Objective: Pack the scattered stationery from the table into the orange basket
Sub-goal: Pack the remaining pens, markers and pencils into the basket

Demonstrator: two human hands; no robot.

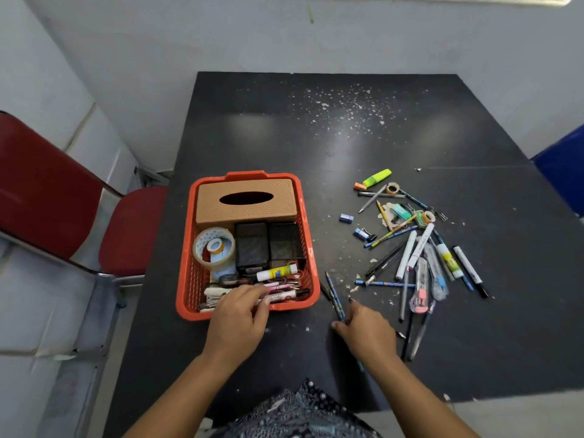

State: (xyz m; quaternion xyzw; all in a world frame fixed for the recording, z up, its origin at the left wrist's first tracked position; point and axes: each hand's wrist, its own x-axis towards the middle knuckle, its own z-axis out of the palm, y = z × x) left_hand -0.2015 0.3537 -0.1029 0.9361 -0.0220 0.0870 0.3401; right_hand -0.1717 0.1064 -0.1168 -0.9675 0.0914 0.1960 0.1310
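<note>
The orange basket (184, 248) stands on the black table (316, 137), left of centre. It holds a tan tissue box (246, 213), tape rolls (213, 248), two black mesh holders (268, 248), a glue stick (276, 273) and small items. My left hand (237, 320) is at the basket's front rim, fingers curled on a white marker (284, 297) lying inside. To the right of the basket, my right hand (368, 335) grips blue patterned pencils (334, 295) on the table. Scattered stationery (420, 257) lies further right: pens, markers, a pink cutter (418, 298), a green highlighter (377, 177), binder clips.
A red chair (47, 191) stands at the table's left and a blue chair (565, 172) at its right edge. A pale wall runs behind. White paint flecks dot the far half of the table. My patterned clothing shows at the near edge.
</note>
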